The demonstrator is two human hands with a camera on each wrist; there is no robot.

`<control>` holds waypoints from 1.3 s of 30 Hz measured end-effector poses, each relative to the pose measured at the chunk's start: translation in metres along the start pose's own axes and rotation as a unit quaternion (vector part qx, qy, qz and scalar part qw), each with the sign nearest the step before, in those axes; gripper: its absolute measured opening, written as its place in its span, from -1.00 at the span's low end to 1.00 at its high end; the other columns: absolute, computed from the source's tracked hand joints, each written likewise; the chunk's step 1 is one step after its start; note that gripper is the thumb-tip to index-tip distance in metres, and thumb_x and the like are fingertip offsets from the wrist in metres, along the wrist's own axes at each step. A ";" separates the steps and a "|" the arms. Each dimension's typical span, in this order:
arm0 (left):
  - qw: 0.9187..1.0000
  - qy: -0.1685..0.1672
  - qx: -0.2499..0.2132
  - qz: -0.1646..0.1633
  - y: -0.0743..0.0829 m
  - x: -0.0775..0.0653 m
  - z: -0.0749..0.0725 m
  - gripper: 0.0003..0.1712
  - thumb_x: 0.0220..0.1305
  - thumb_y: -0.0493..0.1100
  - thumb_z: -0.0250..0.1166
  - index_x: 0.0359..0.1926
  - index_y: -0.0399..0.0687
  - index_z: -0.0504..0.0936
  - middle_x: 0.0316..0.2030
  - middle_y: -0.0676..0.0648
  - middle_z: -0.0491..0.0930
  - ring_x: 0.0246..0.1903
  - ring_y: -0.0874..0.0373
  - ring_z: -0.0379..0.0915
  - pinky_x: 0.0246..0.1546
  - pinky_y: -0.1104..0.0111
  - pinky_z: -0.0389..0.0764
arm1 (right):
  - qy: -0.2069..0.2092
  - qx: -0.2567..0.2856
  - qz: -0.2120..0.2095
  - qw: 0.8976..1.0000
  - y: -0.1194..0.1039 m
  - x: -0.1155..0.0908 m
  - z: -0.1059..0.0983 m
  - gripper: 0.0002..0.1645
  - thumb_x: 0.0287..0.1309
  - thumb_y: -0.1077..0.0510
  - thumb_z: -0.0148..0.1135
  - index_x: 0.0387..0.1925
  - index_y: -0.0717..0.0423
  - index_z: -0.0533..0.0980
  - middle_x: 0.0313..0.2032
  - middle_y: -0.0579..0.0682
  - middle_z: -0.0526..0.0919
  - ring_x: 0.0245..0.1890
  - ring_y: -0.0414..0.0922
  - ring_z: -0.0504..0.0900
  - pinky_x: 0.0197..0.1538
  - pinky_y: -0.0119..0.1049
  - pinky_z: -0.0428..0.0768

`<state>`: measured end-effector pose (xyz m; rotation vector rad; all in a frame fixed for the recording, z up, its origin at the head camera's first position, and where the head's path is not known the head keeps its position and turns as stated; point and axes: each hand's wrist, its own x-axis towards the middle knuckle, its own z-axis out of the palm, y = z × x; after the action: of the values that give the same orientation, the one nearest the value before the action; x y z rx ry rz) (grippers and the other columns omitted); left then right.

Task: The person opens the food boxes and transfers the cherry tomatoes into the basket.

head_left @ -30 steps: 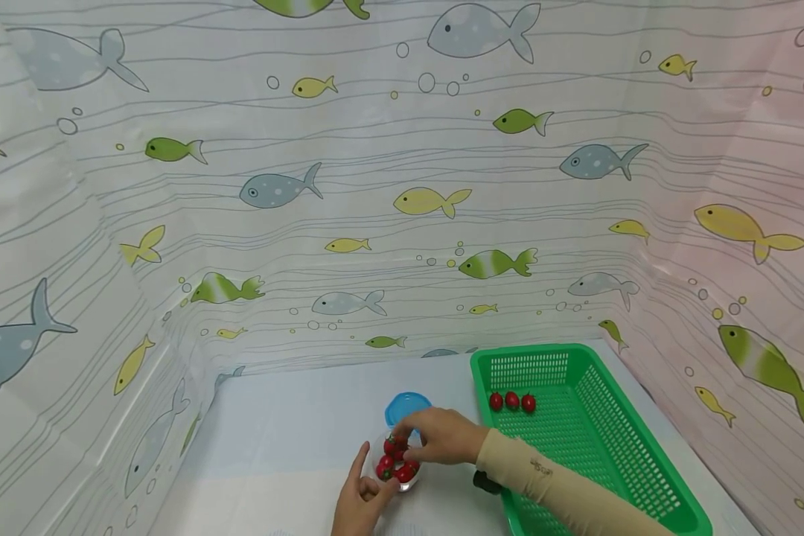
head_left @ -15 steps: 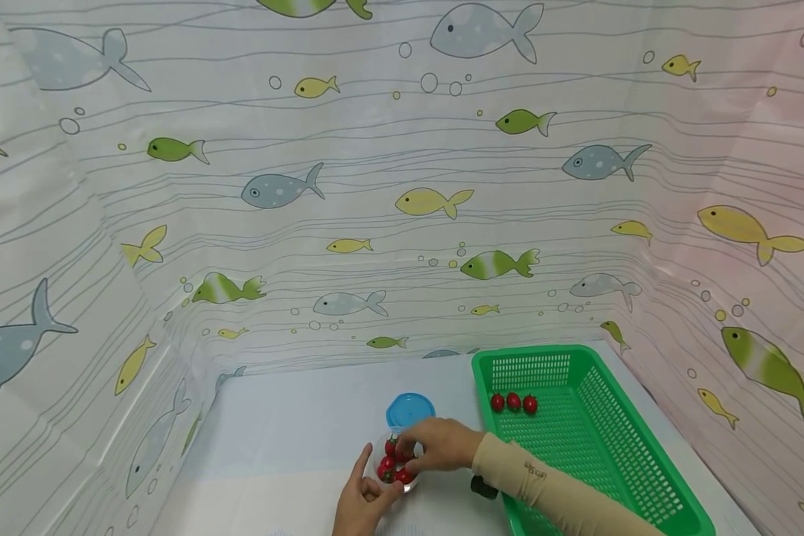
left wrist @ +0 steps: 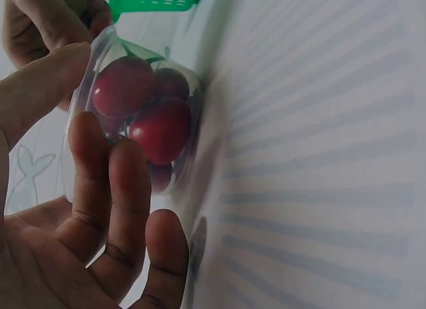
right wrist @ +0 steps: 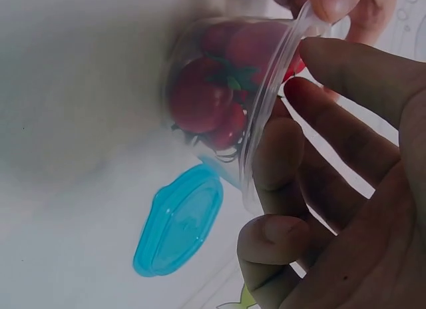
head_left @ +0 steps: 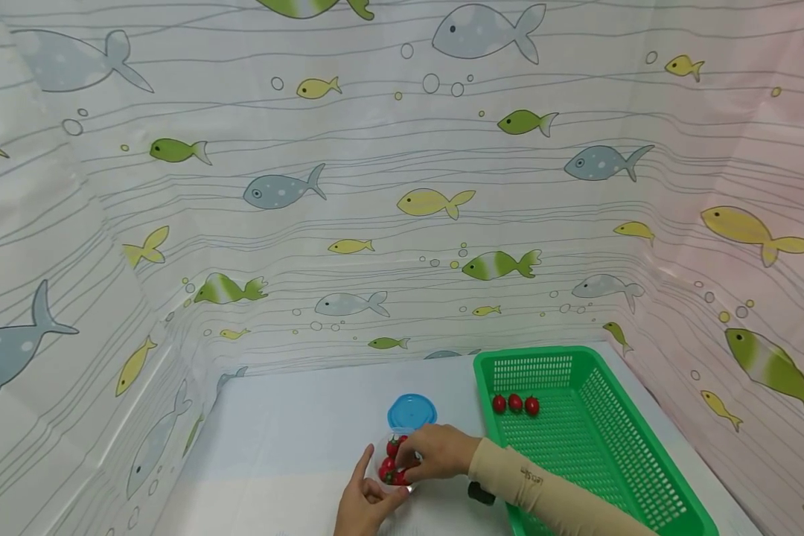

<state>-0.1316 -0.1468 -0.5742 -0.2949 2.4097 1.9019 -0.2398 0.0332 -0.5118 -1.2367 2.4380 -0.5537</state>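
Note:
A clear plastic tub (right wrist: 251, 164) stands on the table with several small red tomatoes (right wrist: 200, 96) and green stems inside. My left hand (head_left: 365, 499) grips the tub from the near left, its thumb at the rim and fingers along the wall. My right hand (head_left: 442, 450) comes from the right, its fingers curled over the tub's mouth. Between its thumb and forefinger a red tomato (right wrist: 297, 66) shows at the rim, pinched and mostly hidden. Just behind the tub lies a blue lid (head_left: 412, 411), flat on the table.
On the right is a long green plastic basket (head_left: 543, 353) with mesh sides. Three red tomatoes (head_left: 515, 403) sit in a row at its far left corner. My right forearm crosses the basket's near left edge. A fish-patterned sheet (head_left: 348, 216) rises behind and at both sides.
My right hand has dropped slightly lower into the tub, its fingers drawn closer together, and more of the blue lid shows. The left hand stays on the tub.

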 end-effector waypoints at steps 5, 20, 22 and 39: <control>1.000 0.000 0.001 -0.001 -0.002 0.001 0.001 0.26 0.09 0.11 0.57 0.59 -0.19 0.00 -0.52 -0.03 0.53 -0.52 0.17 0.45 -0.45 0.39 0.51 | -0.003 -0.003 0.006 1.000 -0.001 0.001 0.001 -0.81 0.19 -0.04 0.47 -0.17 -0.13 0.74 -0.36 -0.42 0.65 -0.32 -0.44 0.57 -0.18 -0.43 0.57; 1.000 0.007 0.009 -0.002 -0.003 0.001 0.002 0.25 0.09 0.14 0.56 0.59 -0.17 0.02 -0.53 -0.03 0.55 -0.53 0.18 0.46 -0.46 0.39 0.52 | -0.020 0.002 0.028 0.999 -0.001 0.005 0.003 -0.82 0.22 -0.09 0.44 -0.19 -0.18 0.75 -0.37 -0.44 0.64 -0.32 -0.46 0.54 -0.11 -0.41 0.59; 1.000 0.009 0.012 -0.001 -0.003 0.001 0.002 0.25 0.10 0.15 0.56 0.59 -0.16 0.02 -0.53 -0.02 0.55 -0.53 0.18 0.46 -0.47 0.39 0.51 | -0.019 0.002 0.027 0.999 -0.001 0.006 0.004 -0.82 0.21 -0.09 0.44 -0.19 -0.17 0.75 -0.36 -0.43 0.65 -0.31 -0.46 0.55 -0.10 -0.41 0.59; 1.000 0.014 0.024 -0.008 0.000 0.000 0.002 0.26 0.06 0.15 0.58 0.59 -0.16 0.04 -0.53 -0.03 0.52 -0.53 0.16 0.44 -0.49 0.40 0.48 | -0.010 0.006 0.014 1.000 0.001 0.006 0.005 -0.83 0.21 -0.11 0.44 -0.22 -0.18 0.73 -0.36 -0.44 0.63 -0.32 -0.46 0.54 -0.12 -0.41 0.58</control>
<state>-0.1316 -0.1445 -0.5743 -0.3395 2.4584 1.8440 -0.2414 0.0282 -0.5169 -1.1959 2.4276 -0.5446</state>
